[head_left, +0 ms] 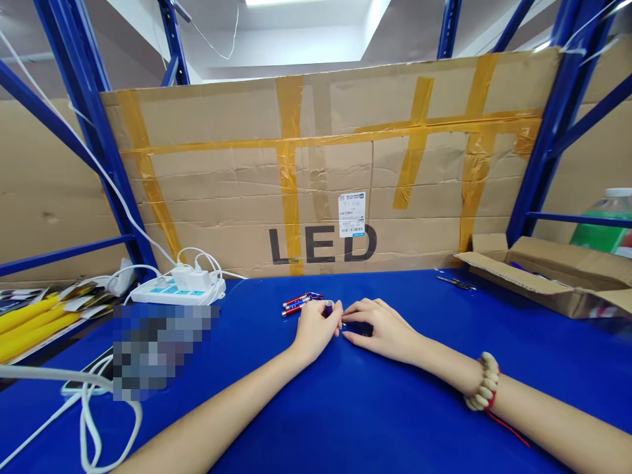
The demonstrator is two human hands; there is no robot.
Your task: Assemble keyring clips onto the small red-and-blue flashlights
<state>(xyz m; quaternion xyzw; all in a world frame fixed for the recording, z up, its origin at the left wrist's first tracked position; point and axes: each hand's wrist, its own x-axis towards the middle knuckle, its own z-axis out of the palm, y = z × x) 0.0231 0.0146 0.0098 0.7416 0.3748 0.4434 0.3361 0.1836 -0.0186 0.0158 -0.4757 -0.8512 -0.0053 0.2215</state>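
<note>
My left hand (318, 329) is closed in a pinch around a purple mini flashlight (328, 307). Only one end of it pokes out above the fingers. Close on the right, my right hand (388, 329) rests on the table with thumb and fingers apart, its fingertips against or almost against those of my left. A dark patch shows under its palm; I cannot tell if it is a thing or shadow. Just behind my left hand lie several slim red and blue mini flashlights (295, 304) side by side, partly hidden by the hand.
The blue tabletop (306, 421) ends at a large taped cardboard sheet (237, 210). On the left are a white power strip (172, 289), looped white cables (89, 421) and yellow packets (34, 319). Keys (457, 283) and an open cardboard box (548, 283) lie to the right.
</note>
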